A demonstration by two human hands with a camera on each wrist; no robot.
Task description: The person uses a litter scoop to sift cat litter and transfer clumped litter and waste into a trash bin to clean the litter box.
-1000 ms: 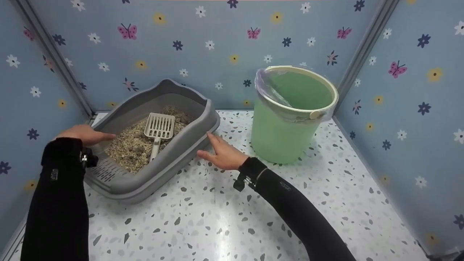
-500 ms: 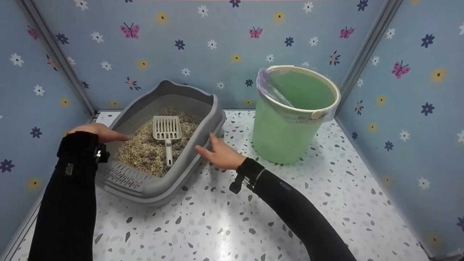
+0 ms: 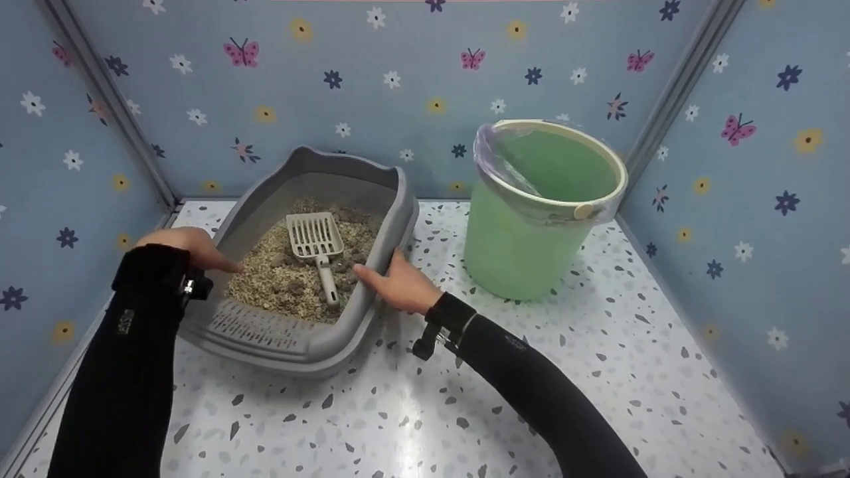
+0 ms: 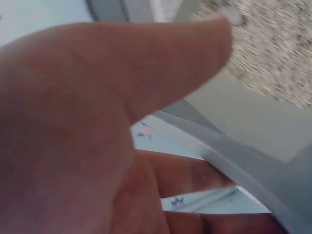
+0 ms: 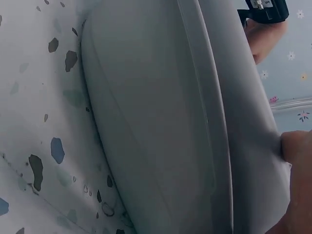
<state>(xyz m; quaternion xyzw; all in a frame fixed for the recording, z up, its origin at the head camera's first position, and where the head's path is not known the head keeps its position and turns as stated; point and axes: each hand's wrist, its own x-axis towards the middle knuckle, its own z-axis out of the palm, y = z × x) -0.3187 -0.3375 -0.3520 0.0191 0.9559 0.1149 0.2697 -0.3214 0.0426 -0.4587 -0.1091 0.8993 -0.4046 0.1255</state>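
Grey Litter Tray With Both Hands at the Rim

The grey litter tray (image 3: 332, 342) sits on the left half of the floor, set at a slant, its tall end far and its low end near. The walls are matt and smooth, with a peaked far edge and a rounded rim. A slotted step (image 3: 255, 325) spans the near end. Tan, grainy litter (image 3: 272, 292) covers the tray bottom, with darker clumps at the centre and far right.

The hands are apart, one on each side of the tray. The left hand (image 3: 182, 242) straddles the left rim — thumb stretched out over the inside, fingers against the outer face. Whether that thumb presses the wall cannot be told. The right hand (image 3: 402, 285) grips the right rim, thumb over the top and fingers on the outer side.

A pale slotted scoop (image 3: 321, 255) lies on the litter, blade to the far side, handle to the near right. The left hand and its black sleeve (image 3: 113, 385) hide part of the left rim.

A green bin (image 3: 514, 245) with a cream rim stands upright to the right, apart from the tray. A clear, lilac-tinted liner (image 3: 488, 156) folds over its rim. The floor (image 3: 425, 411) is white with grey flecks; blue panels (image 3: 372, 40) printed with flowers and butterflies enclose the far, left and right sides.
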